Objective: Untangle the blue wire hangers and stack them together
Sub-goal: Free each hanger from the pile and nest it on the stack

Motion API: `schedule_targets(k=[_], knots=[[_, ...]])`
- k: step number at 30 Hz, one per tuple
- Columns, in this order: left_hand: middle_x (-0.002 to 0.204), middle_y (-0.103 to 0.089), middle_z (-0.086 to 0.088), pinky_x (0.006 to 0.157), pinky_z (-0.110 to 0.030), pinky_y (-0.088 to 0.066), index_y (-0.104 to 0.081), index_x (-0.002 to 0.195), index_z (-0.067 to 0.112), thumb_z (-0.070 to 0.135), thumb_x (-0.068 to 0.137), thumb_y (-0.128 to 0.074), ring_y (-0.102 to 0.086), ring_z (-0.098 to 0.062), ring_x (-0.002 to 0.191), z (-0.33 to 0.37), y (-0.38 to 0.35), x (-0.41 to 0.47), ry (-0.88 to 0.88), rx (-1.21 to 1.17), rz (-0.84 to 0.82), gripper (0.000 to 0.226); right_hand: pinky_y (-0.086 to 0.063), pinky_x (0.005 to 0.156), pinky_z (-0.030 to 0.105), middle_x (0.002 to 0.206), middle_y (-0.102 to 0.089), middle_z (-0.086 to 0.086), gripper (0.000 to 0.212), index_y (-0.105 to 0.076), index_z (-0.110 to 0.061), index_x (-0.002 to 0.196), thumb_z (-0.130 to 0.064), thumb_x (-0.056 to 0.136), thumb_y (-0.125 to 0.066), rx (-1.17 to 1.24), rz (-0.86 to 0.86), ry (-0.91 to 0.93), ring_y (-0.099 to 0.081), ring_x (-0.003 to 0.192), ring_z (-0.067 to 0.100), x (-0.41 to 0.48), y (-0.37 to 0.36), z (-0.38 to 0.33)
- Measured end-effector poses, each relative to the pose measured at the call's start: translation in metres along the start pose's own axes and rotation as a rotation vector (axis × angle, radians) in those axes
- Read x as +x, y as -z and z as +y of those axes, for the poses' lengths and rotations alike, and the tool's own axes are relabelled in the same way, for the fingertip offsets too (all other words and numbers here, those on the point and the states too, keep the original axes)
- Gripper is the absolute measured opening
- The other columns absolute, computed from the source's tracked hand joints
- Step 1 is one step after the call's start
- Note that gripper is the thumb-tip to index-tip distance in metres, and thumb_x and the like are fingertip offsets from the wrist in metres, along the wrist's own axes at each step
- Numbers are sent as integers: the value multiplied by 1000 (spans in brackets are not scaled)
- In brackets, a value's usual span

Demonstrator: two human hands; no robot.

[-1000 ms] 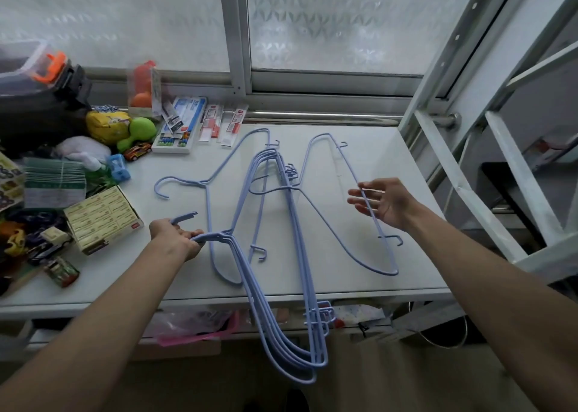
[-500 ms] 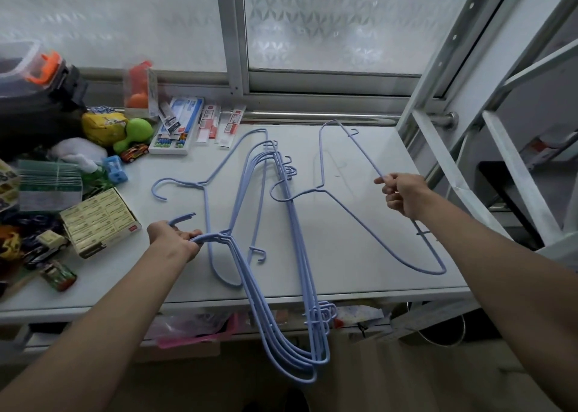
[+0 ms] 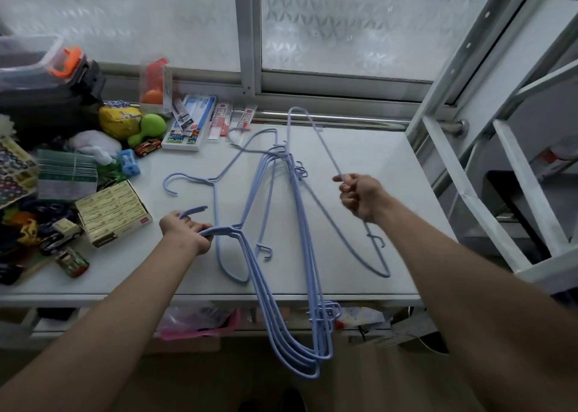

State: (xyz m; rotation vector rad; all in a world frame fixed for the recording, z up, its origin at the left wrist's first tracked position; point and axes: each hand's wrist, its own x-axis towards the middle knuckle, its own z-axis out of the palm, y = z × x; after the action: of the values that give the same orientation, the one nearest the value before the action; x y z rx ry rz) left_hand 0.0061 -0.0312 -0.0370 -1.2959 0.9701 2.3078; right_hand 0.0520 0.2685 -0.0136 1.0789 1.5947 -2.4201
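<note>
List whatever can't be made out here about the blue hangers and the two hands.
1. Head view: how many hangers the bundle holds; its overlapping wires merge.
2. Head view: the bundle's necks, covered by fingers of the left hand.
3. Head view: whether the hanger pinched by the right hand is free of the bundle; small hooks crowd together.
4. Head view: print on the yellow box, too small.

Home nook: cluttered table [image 3: 359, 167] w/ toys [image 3: 147, 128] by window [image 3: 344, 26].

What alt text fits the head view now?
The left hand grips the hooks of a stacked bundle of blue wire hangers overhanging the near edge of the white table, while the right hand pinches another blue wire hanger beside it.
</note>
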Motion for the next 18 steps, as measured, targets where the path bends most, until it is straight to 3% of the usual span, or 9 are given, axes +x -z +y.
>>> schedule_targets(k=[5,10,15,18], knots=[[36,-23,4,52,-18,-30,-25,50,19,18,90,-36,-21,-15,37,2,2,8,16,-81,-54,42,-15,30,7,57,-28,4,32,-47,-4,74,4,94,-23,-51,25,-44,-17,24,4,-12,-49,49],[54,-35,1,62,-24,-38,-37,56,14,23,89,-35,-33,-17,48,2,5,9,10,-72,-49,34,-23,36,14,54,-38,6,33,-53,-3,71,3,94,-32,-181,132,96,-26,30,9,-23,-56,70],[62,-46,0,62,-23,-42,-45,55,13,24,87,-37,-43,-16,53,3,1,7,-19,-29,-44,34,-39,35,25,57,-52,16,25,-58,6,72,4,82,-35,-535,221,259,-43,37,21,-36,-41,79],[55,-41,1,59,-22,-41,-45,47,12,24,87,-41,-40,-17,50,5,-1,5,-31,-30,-60,42,-50,46,37,64,-57,22,18,-54,4,63,-7,72,-42,-967,231,371,-52,48,31,-45,-31,78]])
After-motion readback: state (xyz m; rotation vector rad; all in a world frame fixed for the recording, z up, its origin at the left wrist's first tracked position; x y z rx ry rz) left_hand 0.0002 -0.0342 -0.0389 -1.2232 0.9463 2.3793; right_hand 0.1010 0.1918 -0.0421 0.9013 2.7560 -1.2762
